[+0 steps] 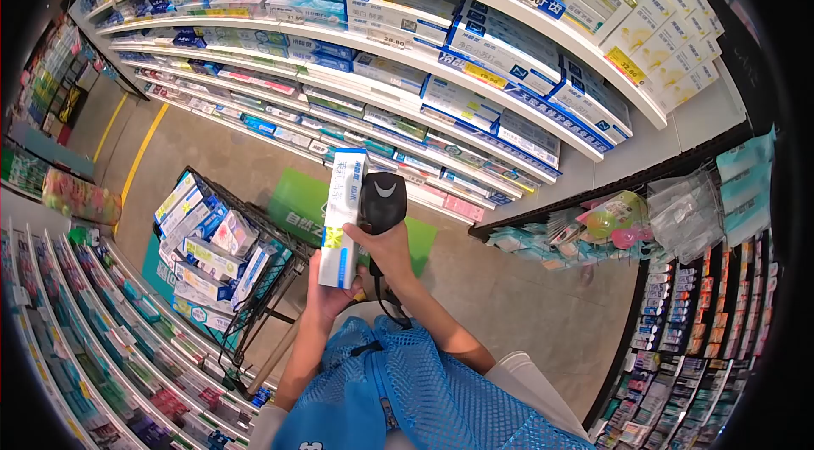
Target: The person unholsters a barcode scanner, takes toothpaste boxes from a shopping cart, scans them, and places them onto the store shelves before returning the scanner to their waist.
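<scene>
A long white and blue toothpaste box (pixel 342 195) stands on end in front of me. My left hand (pixel 320 290) is closed around its lower part. Just right of the box, a black handheld barcode scanner (pixel 384 200) has my right hand (pixel 383 248) wrapped about its grip, and my right thumb reaches across toward the box. From the scanner a dark cable hangs down by my blue mesh vest (pixel 407 374). At my left, a wire cart (pixel 270 287) bears several toothpaste boxes (pixel 212 259) in a loose pile.
Tiered shelves (pixel 297 26) packed with toothpaste boxes and price labels rise ahead. More stocked shelves (pixel 93 340) line the left side. On the right are hanging packets (pixel 687 212) and a product rack (pixel 678 323). A green mat (pixel 292 200) lies on the floor.
</scene>
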Demonstrator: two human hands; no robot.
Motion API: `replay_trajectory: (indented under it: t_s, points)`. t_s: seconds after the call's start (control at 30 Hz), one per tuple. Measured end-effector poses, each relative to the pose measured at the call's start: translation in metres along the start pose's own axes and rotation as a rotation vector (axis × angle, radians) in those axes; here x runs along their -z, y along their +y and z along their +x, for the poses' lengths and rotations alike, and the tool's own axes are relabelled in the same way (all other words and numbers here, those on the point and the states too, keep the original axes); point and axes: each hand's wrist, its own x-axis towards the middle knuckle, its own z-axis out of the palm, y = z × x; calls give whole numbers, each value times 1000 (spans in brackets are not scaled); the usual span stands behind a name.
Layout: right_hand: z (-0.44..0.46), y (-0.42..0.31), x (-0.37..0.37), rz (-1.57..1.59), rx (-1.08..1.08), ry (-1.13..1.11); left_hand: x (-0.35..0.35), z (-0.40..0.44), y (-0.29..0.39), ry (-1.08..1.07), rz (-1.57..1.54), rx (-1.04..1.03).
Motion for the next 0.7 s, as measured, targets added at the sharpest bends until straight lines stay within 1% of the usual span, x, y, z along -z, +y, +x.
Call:
replay_trajectory:
  t_s: [0.03, 0.07, 0.1, 0.13, 0.17, 0.2, 0.23, 0.3, 0.33, 0.4, 0.47, 0.53, 0.6, 0.63, 0.67, 0.7]
  points:
    - [0, 0, 0, 1, 16, 8, -6, 0, -4, 22, 119, -89]
    - [0, 0, 1, 0, 18, 7, -12, -5, -9, 96, 162, -150]
    - [1, 2, 2, 130, -31, 16, -17, -6, -10, 94, 161, -151]
    - [2, 2, 3, 261, -81, 25, -20, -7, -11, 124, 371, -287]
    - [3, 2, 6, 259, -81, 24, -23, -8, -11, 154, 580, -423]
    - [4, 1, 11, 299, -192, 11, -27, -10, -10, 153, 578, -423]
    - [4, 0, 15, 338, -304, -1, -31, -13, -9, 179, 782, -513]
    - [6, 1, 19, 378, -341, -4, -39, -18, -8, 229, 1192, -689]
    - [7, -2, 18, 381, -311, -21, -42, -20, -9, 229, 1191, -689]
    - [8, -6, 15, 385, -281, -38, -46, -22, -12, 291, 1332, -719]
    - [9, -8, 10, 333, -157, -41, -38, -19, -15, 272, 1315, -758]
    - [11, -9, 12, 327, -167, -59, -32, -16, -13, 255, 1296, -798]
    - [12, -11, 16, 318, -178, -79, -26, -16, -3, 207, 1072, -564]
    - [12, -13, 17, 307, -224, -101, -25, -13, 3, 207, 1070, -565]
    - [13, -15, 19, 296, -269, -124, -28, -6, 12, 197, 969, -538]
    - [13, -13, 20, 295, -268, -126, -31, 0, 22, 188, 869, -512]
